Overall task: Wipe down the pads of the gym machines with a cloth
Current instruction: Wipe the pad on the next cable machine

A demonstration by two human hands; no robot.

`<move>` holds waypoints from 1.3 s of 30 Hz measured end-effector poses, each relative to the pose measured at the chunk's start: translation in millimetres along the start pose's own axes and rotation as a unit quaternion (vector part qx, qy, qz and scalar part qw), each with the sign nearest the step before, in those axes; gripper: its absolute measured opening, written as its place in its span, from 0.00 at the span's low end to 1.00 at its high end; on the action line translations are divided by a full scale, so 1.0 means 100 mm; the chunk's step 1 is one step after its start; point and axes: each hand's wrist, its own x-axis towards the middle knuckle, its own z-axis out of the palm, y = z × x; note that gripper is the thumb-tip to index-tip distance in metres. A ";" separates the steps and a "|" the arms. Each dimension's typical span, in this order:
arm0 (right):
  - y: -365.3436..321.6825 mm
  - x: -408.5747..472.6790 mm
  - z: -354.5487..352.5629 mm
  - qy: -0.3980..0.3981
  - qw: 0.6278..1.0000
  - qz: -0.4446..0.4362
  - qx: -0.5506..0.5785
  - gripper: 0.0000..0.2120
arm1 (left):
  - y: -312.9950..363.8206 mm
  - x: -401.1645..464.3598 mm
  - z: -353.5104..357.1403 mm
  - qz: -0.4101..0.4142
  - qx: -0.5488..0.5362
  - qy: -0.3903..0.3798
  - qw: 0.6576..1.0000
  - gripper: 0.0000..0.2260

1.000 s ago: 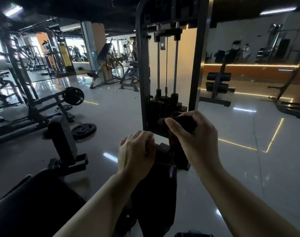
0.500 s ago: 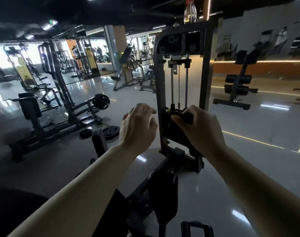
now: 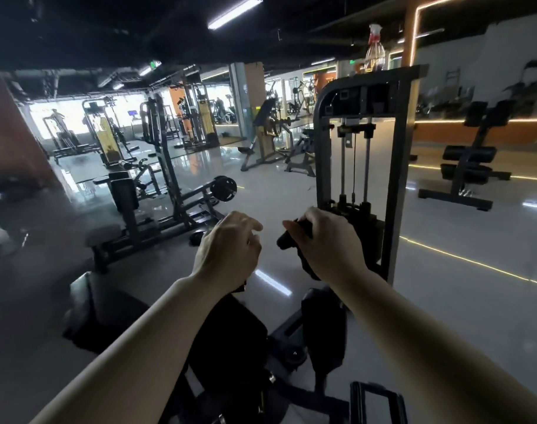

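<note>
My right hand [image 3: 328, 243] grips a dark cloth [image 3: 291, 237]; one end sticks out past my thumb and the rest hangs below my palm. My left hand [image 3: 227, 249] hovers beside it, a short gap away, with fingers loosely curled and nothing in them. Both hands are in the air in front of a weight-stack machine [image 3: 398, 179]. Below my forearms lie that machine's black pads, a large one [image 3: 230, 335] and a narrower one [image 3: 322, 325]. Neither hand touches a pad.
A spray bottle [image 3: 374, 53] stands on top of the weight-stack frame. A plate-loaded machine with a black pad [image 3: 125, 191] stands to the left, a roller-pad bench [image 3: 469, 160] to the right. Glossy grey floor lies between them.
Both hands have risen off the pad and the view has tilted up. My left hand, which rested low on the pad, now hovers free. My right hand keeps hold of the cloth.
</note>
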 end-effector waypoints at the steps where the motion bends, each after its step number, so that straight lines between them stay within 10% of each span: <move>1: -0.15 -0.08 0.00 -0.009 1.000 -0.001 0.004 0.19 | -0.07 -0.14 -0.12 -0.003 0.005 -0.012 1.000 0.10; 21: -4.06 -1.78 1.39 -0.145 0.966 -0.140 0.164 0.20 | -2.18 -3.30 -3.05 -0.195 0.146 0.038 0.969 0.14; 39: -5.95 -0.96 4.26 -0.294 0.900 -0.089 0.308 0.19 | -5.31 -3.03 -3.64 -0.309 0.176 0.067 0.932 0.14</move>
